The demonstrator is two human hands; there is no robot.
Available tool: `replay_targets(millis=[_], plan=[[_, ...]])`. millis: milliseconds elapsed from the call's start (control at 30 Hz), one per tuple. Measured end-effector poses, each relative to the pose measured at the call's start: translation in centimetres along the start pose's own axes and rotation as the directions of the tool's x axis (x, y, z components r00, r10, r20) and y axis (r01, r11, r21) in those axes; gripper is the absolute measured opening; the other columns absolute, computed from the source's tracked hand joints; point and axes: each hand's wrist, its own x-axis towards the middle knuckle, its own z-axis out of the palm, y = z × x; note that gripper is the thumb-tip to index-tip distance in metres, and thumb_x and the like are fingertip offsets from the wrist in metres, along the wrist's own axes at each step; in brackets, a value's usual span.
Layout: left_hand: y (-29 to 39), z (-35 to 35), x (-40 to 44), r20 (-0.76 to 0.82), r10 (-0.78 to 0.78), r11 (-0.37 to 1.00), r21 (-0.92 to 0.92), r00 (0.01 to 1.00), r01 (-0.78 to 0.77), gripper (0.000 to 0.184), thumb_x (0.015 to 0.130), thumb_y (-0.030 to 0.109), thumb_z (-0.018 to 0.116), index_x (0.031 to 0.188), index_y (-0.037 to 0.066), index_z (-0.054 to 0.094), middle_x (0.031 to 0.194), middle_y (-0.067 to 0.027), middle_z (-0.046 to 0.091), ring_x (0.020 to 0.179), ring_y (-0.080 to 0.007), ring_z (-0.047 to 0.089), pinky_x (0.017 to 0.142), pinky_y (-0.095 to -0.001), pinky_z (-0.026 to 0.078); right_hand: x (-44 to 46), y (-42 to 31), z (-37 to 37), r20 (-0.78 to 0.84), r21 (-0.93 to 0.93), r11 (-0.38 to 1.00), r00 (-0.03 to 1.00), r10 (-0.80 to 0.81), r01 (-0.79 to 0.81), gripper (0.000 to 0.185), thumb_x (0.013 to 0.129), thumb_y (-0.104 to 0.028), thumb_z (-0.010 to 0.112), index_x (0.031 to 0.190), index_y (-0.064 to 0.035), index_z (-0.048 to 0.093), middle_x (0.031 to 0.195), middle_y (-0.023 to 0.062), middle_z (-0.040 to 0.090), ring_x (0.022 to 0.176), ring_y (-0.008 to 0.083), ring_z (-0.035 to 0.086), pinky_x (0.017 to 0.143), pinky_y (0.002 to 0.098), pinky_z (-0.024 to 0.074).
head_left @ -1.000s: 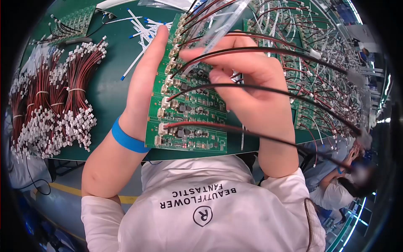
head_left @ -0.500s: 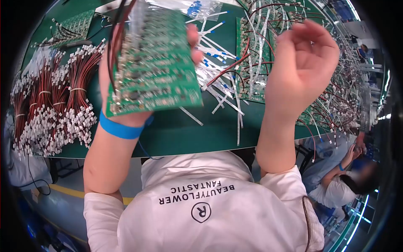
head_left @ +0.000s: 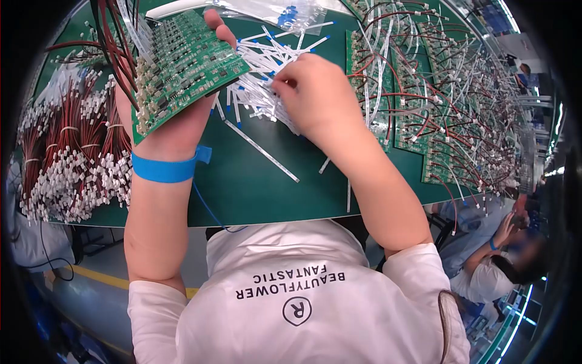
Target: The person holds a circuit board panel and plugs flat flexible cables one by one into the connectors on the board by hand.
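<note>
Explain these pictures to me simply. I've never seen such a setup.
No machine here: these are a person's own two bare hands, seen by a camera worn on the head, looking forward and down. The left hand, with a blue wristband below it, holds a tilted green circuit board with dark wires along one edge. The right hand is at a pile of white, blue-tipped strips; whether it holds one cannot be made out. On the green table, bundles of red-and-black wires lie to the left, and more boards with wires attached lie to the right.
</note>
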Motion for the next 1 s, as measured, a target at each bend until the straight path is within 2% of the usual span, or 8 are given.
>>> replay_targets(millis=[100,167,200,333,567,633,933,1000], plan=[[0.2,0.0,-0.2,0.007,0.010,1.000,0.011,1.000,-0.010,0.075,0.068,0.009,0.065,0.131,-0.010,0.028,0.132,-0.0270,0.034,0.120,-0.0361,0.036,0.100,-0.0454,0.034,0.6,-0.2,-2.1,-0.036,0.360,0.931,0.996,0.078,-0.060,0.010,0.076,-0.009,0.068,0.082,-0.0008,0.067,0.080,0.0093,0.064,0.062,0.0143,0.058,0.060,0.0246,0.0475],[0.0,0.3,0.0,0.027,0.042,0.992,0.119,0.999,-0.045,0.075,0.068,0.008,0.067,0.130,-0.010,0.030,0.132,-0.0260,0.034,0.120,-0.0351,0.035,0.100,-0.0444,0.035,0.3,-1.0,-3.8,0.059,0.722,0.668,0.978,0.201,-0.181,0.011,0.077,-0.008,0.069,0.083,0.0007,0.066,0.082,0.0095,0.065,0.060,0.0089,0.056,0.057,0.0205,0.0461],[-0.2,0.3,-0.1,0.028,0.057,0.989,0.134,0.998,-0.061,0.071,0.071,0.012,0.066,0.130,-0.009,0.032,0.131,-0.0257,0.034,0.120,-0.0348,0.036,0.100,-0.0440,0.035,0.2,-1.3,-4.2,-0.009,0.777,0.620,0.984,0.179,-0.106,0.005,0.078,-0.003,0.065,0.079,0.0009,0.063,0.074,0.0023,0.062,0.048,0.0001,0.048,0.041,0.0185,0.0349],[-1.2,0.1,-0.3,-0.003,0.019,0.983,0.185,1.000,-0.018,0.062,0.081,0.028,0.059,0.130,-0.004,0.037,0.131,-0.0239,0.036,0.115,-0.0341,0.040,0.096,-0.0440,0.040,-1.1,-2.7,-8.1,0.241,0.933,0.256,0.967,0.082,-0.255,0.011,0.082,-0.001,0.061,0.091,0.0021,0.057,0.077,0.0037,0.061,0.053,0.0014,0.052,0.041,0.0156,0.0337],[-3.3,-0.5,-0.7,0.017,-0.102,0.961,0.261,0.995,0.095,0.068,0.089,0.052,0.036,0.128,-0.003,0.040,0.119,-0.0244,0.051,0.101,-0.0373,0.053,0.092,-0.0456,0.043,-1.9,-3.0,-7.5,0.065,0.934,0.343,0.992,0.106,-0.098,0.013,0.081,0.005,0.060,0.093,0.0060,0.056,0.079,0.0105,0.062,0.055,0.0029,0.052,0.043,0.0141,0.0352],[-4.1,0.1,-0.6,-0.099,-0.004,0.879,0.475,0.995,0.051,0.069,0.091,0.055,0.026,0.125,-0.003,0.043,0.116,-0.0228,0.054,0.104,-0.0337,0.055,0.090,-0.0454,0.046,-1.9,-3.0,-7.0,0.072,0.922,0.376,0.995,0.066,-0.092,0.013,0.080,0.007,0.061,0.093,0.0068,0.057,0.082,0.0100,0.061,0.065,0.0043,0.055,0.048,0.0139,0.0385],[-5.4,1.8,-0.8,-0.277,-0.132,0.862,0.442,0.952,0.248,0.069,0.091,0.059,0.024,0.116,0.000,0.051,0.103,-0.0182,0.060,0.092,-0.0307,0.061,0.081,-0.0427,0.052,-2.0,-1.9,-6.1,0.136,0.686,0.726,0.988,-0.077,-0.038,0.016,0.074,0.010,0.066,0.089,0.0057,0.063,0.087,0.0075,0.059,0.079,0.0087,0.058,0.068,0.0186,0.0490],[-5.5,1.5,-0.7,-0.312,-0.071,0.831,0.506,0.947,0.229,0.076,0.090,0.061,0.025,0.125,-0.004,0.042,0.118,-0.0236,0.051,0.105,-0.0364,0.053,0.091,-0.0473,0.044,-2.1,-1.8,-5.8,0.130,0.603,0.798,0.989,-0.077,-0.017,0.016,0.074,0.008,0.066,0.089,0.0049,0.064,0.083,0.0055,0.058,0.075,0.0077,0.056,0.065,0.0175,0.0463]])
